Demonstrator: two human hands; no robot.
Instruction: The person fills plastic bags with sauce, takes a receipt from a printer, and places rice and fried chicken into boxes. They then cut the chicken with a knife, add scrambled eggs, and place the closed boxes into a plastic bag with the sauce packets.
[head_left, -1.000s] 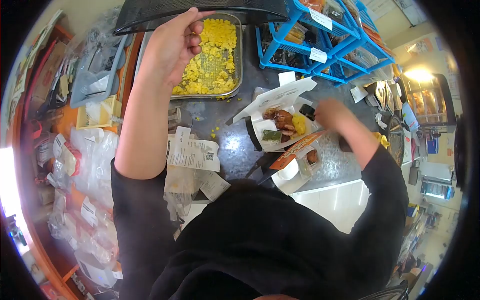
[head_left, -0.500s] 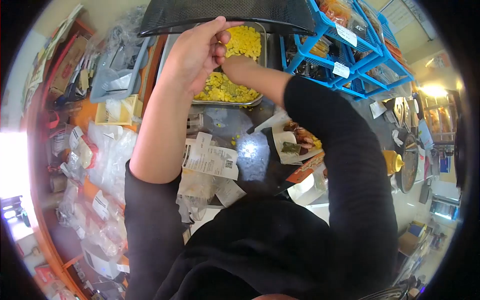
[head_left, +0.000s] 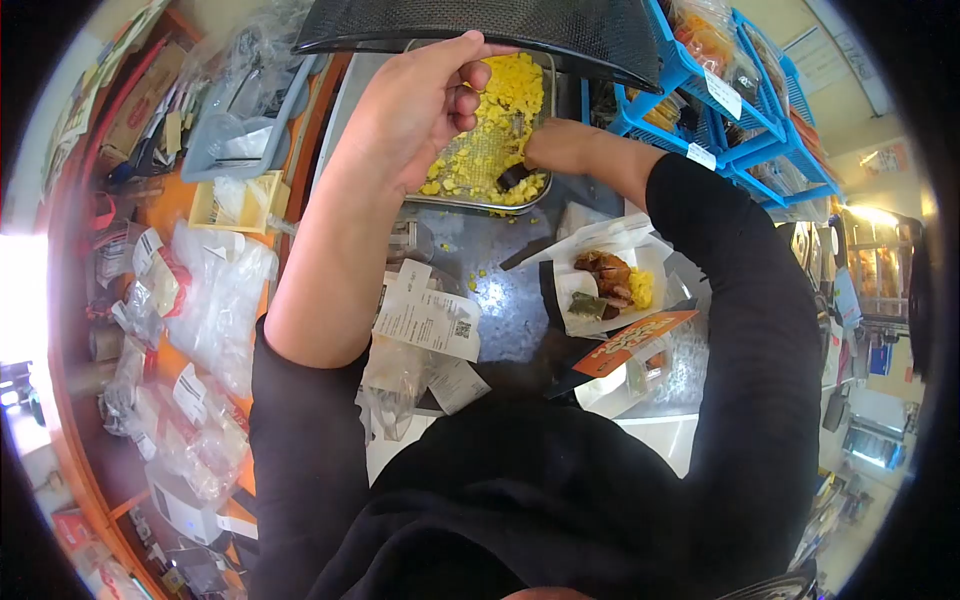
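Note:
My left hand (head_left: 430,95) is raised at the rim of a black mesh cover (head_left: 480,30), its fingers curled round the edge. Below the cover lies a metal tray (head_left: 480,208) of crumbled yellow food (head_left: 512,90). My right hand (head_left: 555,145) is closed on a dark utensil (head_left: 516,178), whose end rests in the yellow food at the tray's right side. Nearer to me, an open paper box (head_left: 580,325) holds browned meat (head_left: 603,275), a green piece and some yellow food (head_left: 640,288).
Blue baskets (head_left: 740,150) of packed food stand at the right. Printed receipts (head_left: 425,312) lie over plastic bags at centre left. A grey bin (head_left: 235,150), a small yellow box (head_left: 235,203) and plastic bags (head_left: 215,300) occupy the left side. An orange-printed lid (head_left: 640,343) lies by the paper box.
My right hand has moved right and slightly down, and the dark utensil now shows. My left hand stays at the cover's rim. The view has shifted, uncovering more of the paper box.

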